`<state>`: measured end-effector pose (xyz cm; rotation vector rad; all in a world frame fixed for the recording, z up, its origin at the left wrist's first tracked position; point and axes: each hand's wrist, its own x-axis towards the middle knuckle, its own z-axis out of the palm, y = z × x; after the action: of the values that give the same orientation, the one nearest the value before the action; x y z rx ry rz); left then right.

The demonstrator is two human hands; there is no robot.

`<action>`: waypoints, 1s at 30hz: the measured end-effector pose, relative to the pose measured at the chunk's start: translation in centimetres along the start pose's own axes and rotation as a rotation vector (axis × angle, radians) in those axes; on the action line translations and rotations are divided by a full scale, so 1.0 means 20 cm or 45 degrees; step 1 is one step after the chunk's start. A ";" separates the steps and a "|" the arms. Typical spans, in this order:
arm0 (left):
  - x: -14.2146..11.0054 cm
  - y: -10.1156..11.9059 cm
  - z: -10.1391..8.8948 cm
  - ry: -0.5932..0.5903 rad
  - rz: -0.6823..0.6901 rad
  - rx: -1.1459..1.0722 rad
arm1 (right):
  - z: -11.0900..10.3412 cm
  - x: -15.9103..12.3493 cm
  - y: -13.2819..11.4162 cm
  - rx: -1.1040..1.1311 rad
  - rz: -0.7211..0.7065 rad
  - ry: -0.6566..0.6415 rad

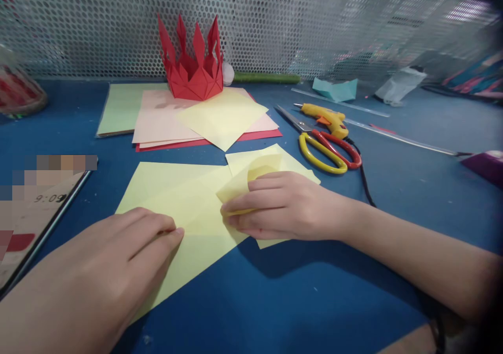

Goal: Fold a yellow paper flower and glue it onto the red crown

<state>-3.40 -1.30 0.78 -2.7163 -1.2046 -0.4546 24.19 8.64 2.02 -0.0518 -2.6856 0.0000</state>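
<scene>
A pale yellow paper sheet point(176, 197) lies flat on the blue table in front of me. My left hand point(118, 260) rests on its lower left part, fingers together and pressed flat on the paper. My right hand point(283, 205) curls a corner of the yellow paper point(251, 173) over, its fingers closed on the folded flap. A second yellow sheet point(291, 163) lies under my right hand.
A red folded paper crown point(192, 68) stands on a stack of coloured sheets point(165, 118) at the back. Scissors with red and yellow handles point(326, 147), a yellow glue gun point(326, 118), a ruler point(393, 134), a teal paper piece point(336, 88) and a tablet point(35, 212) lie around. Perforated metal wall point(275, 24) behind.
</scene>
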 end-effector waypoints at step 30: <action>-0.01 0.11 0.05 -0.110 0.161 0.203 | -0.03 -0.01 0.00 -0.078 -0.075 -0.059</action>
<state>-1.77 -2.67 -0.16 -2.6782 -1.0316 -0.2184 24.61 8.53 2.59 0.0085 -2.7319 -0.1005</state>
